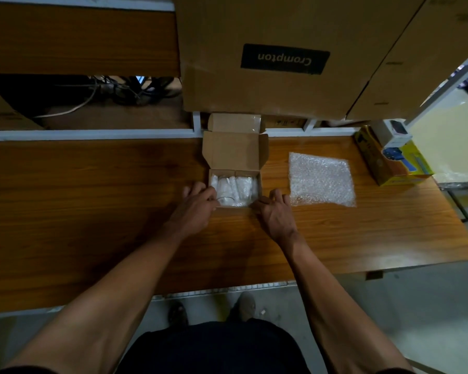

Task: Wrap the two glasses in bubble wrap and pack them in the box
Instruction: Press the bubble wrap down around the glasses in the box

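A small open cardboard box [235, 153] sits in the middle of the wooden table, lid flap standing up at the back. Inside lie bubble-wrapped glasses [234, 188], side by side; a clear glass rim shows at the near left. My left hand [197, 202] rests at the box's near-left corner, fingertips on the wrapped glass there. At the near-right corner my right hand [274, 209] grips the box's front edge. A spare flat sheet of bubble wrap [320, 179] lies to the right of the box.
A yellow and blue carton [392, 157] stands at the table's right end with a small white box on it. Large brown cartons [276, 55] tower behind the table. Cables lie in a shelf gap [114, 90] at back left. The table [92, 198] stretches left.
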Motion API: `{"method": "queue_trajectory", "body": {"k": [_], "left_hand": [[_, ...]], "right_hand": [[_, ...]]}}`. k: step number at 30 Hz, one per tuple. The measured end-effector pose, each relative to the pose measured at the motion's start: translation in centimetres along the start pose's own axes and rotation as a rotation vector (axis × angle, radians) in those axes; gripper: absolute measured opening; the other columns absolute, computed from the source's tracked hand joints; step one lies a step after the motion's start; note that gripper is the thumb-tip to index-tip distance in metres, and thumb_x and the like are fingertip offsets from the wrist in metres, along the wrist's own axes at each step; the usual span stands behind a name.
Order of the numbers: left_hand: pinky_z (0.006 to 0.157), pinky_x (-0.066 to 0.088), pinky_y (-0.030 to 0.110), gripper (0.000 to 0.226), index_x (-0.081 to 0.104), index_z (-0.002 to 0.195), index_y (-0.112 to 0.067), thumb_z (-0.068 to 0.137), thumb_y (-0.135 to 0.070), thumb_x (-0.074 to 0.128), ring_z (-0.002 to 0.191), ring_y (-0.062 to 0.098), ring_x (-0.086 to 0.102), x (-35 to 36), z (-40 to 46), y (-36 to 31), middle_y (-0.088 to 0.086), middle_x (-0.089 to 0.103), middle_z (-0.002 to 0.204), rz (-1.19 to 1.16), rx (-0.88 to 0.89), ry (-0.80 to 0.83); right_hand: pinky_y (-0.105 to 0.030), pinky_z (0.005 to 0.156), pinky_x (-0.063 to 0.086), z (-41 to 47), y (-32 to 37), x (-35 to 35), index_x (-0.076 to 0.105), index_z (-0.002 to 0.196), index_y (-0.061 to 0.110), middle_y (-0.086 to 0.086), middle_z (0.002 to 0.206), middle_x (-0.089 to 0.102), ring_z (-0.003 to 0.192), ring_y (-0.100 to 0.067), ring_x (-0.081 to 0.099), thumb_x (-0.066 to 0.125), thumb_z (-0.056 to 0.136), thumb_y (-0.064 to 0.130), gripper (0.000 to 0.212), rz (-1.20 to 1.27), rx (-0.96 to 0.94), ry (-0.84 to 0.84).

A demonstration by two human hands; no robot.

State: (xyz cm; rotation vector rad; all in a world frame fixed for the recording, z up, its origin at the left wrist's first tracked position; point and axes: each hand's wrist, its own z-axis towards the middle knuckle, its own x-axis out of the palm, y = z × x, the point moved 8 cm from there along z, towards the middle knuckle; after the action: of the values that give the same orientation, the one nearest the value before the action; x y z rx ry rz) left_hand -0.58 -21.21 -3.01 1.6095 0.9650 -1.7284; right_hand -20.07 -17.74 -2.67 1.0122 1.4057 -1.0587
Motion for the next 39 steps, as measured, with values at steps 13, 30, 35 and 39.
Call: {"method": "queue_trajectory", "body": {"k": [13,30,35,39], "left_hand": [[0.088,0.025,0.044,0.02,0.071,0.115,-0.031,0.098,-0.025,0.064,0.116,0.019,0.042,-0.6,0.4,-0.3,-0.015,0.067,0.114,0.009,-0.021,0.042],[0.088,0.026,0.044,0.039,0.068,0.132,-0.039,0.097,-0.023,0.063,0.123,0.023,0.04,0.1,0.4,-0.8,-0.012,0.06,0.124,0.035,-0.013,0.09],[0.084,0.025,0.043,0.04,0.067,0.132,-0.038,0.097,-0.022,0.064,0.119,0.022,0.041,0.0,0.4,-0.9,-0.012,0.061,0.122,0.057,-0.016,0.078],[0.087,0.028,0.045,0.045,0.065,0.134,-0.033,0.093,-0.016,0.067,0.122,0.022,0.042,0.5,0.0,-0.7,-0.009,0.06,0.129,0.091,-0.026,0.069]], "right_hand": [[-0.042,0.083,0.035,0.6,-0.1,1.8,0.056,0.131,0.032,0.001,0.118,0.073,0.108,-0.027,0.046,0.06,0.099,0.032,0.032,-0.006,0.038,0.006],[-0.037,0.081,0.028,0.4,0.1,1.7,0.071,0.129,0.033,0.003,0.137,0.061,0.113,-0.029,0.045,0.06,0.098,0.028,0.033,0.158,0.023,-0.043],[-0.041,0.083,0.036,0.5,0.2,1.4,0.07,0.13,0.031,0.001,0.131,0.067,0.11,-0.029,0.049,0.062,0.098,0.022,0.034,0.094,0.01,-0.052],[-0.041,0.081,0.042,-0.6,-0.3,2.2,0.065,0.128,0.023,-0.006,0.126,0.063,0.102,-0.027,0.046,0.067,0.095,0.017,0.034,0.072,0.044,-0.161]]}}
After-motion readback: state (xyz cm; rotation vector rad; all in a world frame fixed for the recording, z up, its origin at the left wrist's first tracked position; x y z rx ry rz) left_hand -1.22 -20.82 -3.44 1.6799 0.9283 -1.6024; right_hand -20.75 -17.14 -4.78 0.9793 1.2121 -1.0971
